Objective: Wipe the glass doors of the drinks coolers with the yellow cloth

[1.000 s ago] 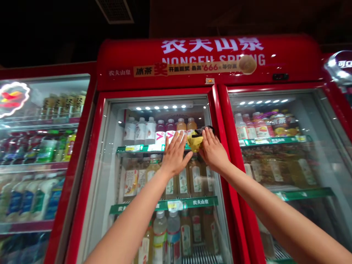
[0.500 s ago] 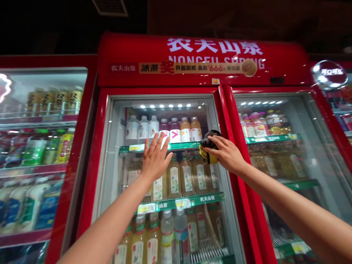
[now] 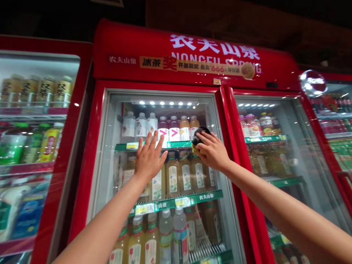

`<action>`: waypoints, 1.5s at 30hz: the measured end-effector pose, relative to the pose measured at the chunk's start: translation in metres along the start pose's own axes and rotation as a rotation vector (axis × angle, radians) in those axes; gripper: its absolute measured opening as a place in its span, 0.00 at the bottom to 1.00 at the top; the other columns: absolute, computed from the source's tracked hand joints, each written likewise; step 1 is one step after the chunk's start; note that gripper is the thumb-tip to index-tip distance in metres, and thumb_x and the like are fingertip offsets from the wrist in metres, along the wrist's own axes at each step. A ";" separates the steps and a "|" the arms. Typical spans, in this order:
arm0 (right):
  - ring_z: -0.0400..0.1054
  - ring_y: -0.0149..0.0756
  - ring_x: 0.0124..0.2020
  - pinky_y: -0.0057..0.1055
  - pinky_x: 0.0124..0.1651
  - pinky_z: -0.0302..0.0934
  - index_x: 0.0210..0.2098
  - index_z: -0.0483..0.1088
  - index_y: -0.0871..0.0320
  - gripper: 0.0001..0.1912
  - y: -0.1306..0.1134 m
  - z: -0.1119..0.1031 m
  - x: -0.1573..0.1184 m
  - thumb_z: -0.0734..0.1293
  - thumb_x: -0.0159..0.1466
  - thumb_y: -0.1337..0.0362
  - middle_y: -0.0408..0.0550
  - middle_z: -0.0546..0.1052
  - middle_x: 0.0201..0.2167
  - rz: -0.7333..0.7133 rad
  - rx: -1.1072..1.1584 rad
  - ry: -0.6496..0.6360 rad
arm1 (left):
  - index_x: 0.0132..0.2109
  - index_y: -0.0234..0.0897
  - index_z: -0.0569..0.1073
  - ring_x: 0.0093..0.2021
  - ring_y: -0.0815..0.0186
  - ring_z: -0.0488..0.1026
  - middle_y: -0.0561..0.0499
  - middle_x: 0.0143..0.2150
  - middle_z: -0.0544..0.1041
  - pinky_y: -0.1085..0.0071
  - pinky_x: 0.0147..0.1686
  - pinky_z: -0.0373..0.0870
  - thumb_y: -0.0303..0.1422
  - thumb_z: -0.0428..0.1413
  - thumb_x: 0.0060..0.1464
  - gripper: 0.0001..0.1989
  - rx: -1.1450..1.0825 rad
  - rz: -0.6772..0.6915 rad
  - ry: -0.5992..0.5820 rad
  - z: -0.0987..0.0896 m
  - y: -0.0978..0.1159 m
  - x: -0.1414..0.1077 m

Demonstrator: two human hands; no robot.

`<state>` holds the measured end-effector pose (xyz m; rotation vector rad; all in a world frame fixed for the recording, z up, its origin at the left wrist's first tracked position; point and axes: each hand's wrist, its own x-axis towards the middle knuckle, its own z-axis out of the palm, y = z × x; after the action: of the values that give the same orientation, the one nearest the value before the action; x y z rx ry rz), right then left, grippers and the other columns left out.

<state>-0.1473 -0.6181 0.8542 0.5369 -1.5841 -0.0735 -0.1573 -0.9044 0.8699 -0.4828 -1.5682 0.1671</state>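
Observation:
My left hand lies flat with fingers spread against the glass door of the red drinks fridge, in front of the upper shelves. It holds nothing. In my right hand is a black-and-yellow sponge, with a dark rounded top and a yellow lower edge. That hand presses it on the same pane, right of my left hand and near the shelf's green price strip. My fingers cover part of the sponge. Behind the glass stand bottles with white labels.
A red door frame divides this pane from the right-hand fridge door. Another red-framed fridge with bottles stands at the left. A round lit sign sticks out at the right, before a further drinks cooler.
My right hand has slid the sponge left across the glass, away from the door's right frame. My left hand stays spread on the pane, and the view has shifted and tilted slightly.

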 end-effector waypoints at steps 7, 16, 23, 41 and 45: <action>0.57 0.55 0.69 0.65 0.68 0.50 0.69 0.57 0.70 0.31 0.048 0.019 0.077 0.55 0.67 0.72 0.67 0.69 0.65 0.482 -0.097 0.192 | 0.75 0.43 0.50 0.76 0.50 0.47 0.43 0.77 0.50 0.44 0.73 0.45 0.40 0.48 0.67 0.33 -0.015 0.010 0.030 0.002 0.001 -0.003; 0.53 0.46 0.72 0.54 0.73 0.47 0.60 0.71 0.55 0.21 -0.003 0.027 0.064 0.59 0.70 0.65 0.50 0.71 0.65 -0.022 0.048 0.122 | 0.75 0.43 0.49 0.76 0.51 0.47 0.43 0.77 0.51 0.43 0.73 0.44 0.40 0.50 0.66 0.35 -0.044 0.015 0.045 0.006 0.000 -0.007; 0.55 0.67 0.67 0.60 0.67 0.52 0.63 0.66 0.73 0.32 0.042 0.038 0.094 0.62 0.70 0.52 0.79 0.62 0.64 0.522 -0.036 0.359 | 0.73 0.38 0.56 0.76 0.50 0.48 0.41 0.76 0.53 0.44 0.73 0.45 0.40 0.50 0.66 0.32 -0.041 0.008 0.050 0.006 0.003 -0.011; 0.57 0.56 0.65 0.52 0.65 0.53 0.59 0.71 0.61 0.25 -0.004 0.044 0.166 0.63 0.65 0.60 0.58 0.73 0.62 0.346 0.108 0.319 | 0.75 0.36 0.45 0.77 0.54 0.45 0.42 0.77 0.49 0.48 0.73 0.45 0.41 0.48 0.68 0.36 0.088 0.032 -0.018 0.001 0.003 -0.015; 0.59 0.53 0.66 0.51 0.64 0.55 0.58 0.73 0.55 0.21 -0.062 0.054 0.182 0.62 0.69 0.57 0.53 0.74 0.62 0.022 0.253 0.261 | 0.76 0.35 0.40 0.77 0.55 0.45 0.40 0.77 0.51 0.46 0.74 0.43 0.42 0.45 0.69 0.37 0.139 -0.021 -0.030 -0.010 -0.015 -0.025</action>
<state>-0.1787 -0.7568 0.9949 0.6968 -1.3498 0.2091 -0.1510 -0.9298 0.8534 -0.3560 -1.5785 0.2665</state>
